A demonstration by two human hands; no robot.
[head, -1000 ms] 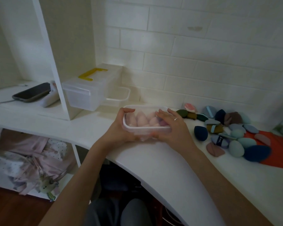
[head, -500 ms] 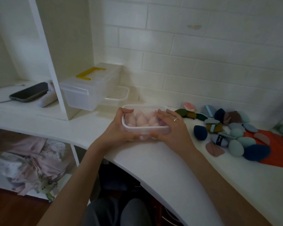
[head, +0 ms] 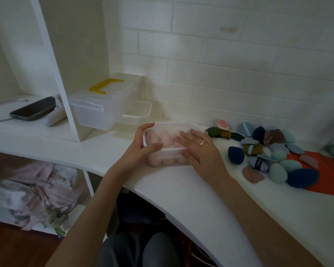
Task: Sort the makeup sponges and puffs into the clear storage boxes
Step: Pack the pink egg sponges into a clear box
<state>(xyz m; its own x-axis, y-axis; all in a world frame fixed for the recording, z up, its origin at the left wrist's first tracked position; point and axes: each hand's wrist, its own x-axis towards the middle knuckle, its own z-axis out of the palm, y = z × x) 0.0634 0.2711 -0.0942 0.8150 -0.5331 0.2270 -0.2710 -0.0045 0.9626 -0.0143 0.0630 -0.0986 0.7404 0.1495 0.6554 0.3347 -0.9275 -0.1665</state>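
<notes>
A small clear storage box (head: 168, 158) full of pink makeup sponges (head: 163, 138) sits on the white counter in front of me. My left hand (head: 141, 149) grips its left end, fingers at the far rim and thumb over the near rim. Flat over the right part of the box lies my right hand (head: 199, 147), fingers straight and pressing down. To the right lies a pile of loose sponges and puffs (head: 274, 153) in blue, teal, green, mustard and pink.
A larger clear box with a yellow handle (head: 102, 105) stands at the back left, a clear lid or tray (head: 143, 110) behind it. A phone (head: 34, 108) lies on the left shelf. An orange mat (head: 328, 170) lies under the pile's right side. The counter edge curves near me.
My right hand has flattened and slid further over the top of the box. The left thumb now lies over the near rim. The box stays in place.
</notes>
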